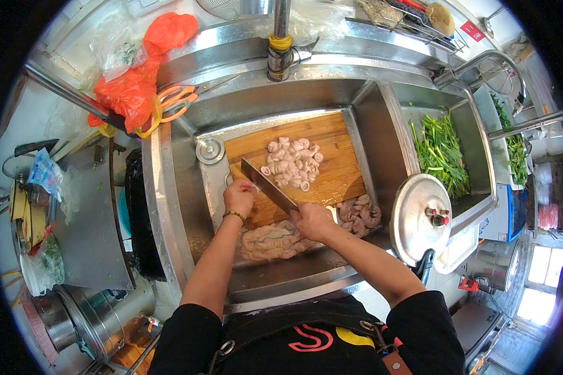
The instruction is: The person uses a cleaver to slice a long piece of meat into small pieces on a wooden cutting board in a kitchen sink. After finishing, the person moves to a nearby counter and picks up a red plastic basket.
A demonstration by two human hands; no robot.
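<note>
My right hand (312, 222) grips the handle of a cleaver (271, 188), its broad blade slanting up and left over a wooden cutting board (244, 147). My left hand (240, 197) is beside the blade at the board's left edge, fingers curled; whether anything is pinched in them is hard to see. Beyond the blade, a pile of cut, ring-like pale pink intestine pieces (293, 161) sits on the board. Below my hands, a long pale piece of intestine (267, 241) lies in the steel sink (375, 126). More intestines (360, 214) are heaped at the board's lower right corner.
A drain strainer (209, 150) is at the sink's left. Orange-handled scissors (178, 101) and a red plastic bag (131, 89) lie by its upper left corner. Leafy greens (438, 150) fill part of the right basin. A pressure cooker lid (415, 220) leans near my right arm.
</note>
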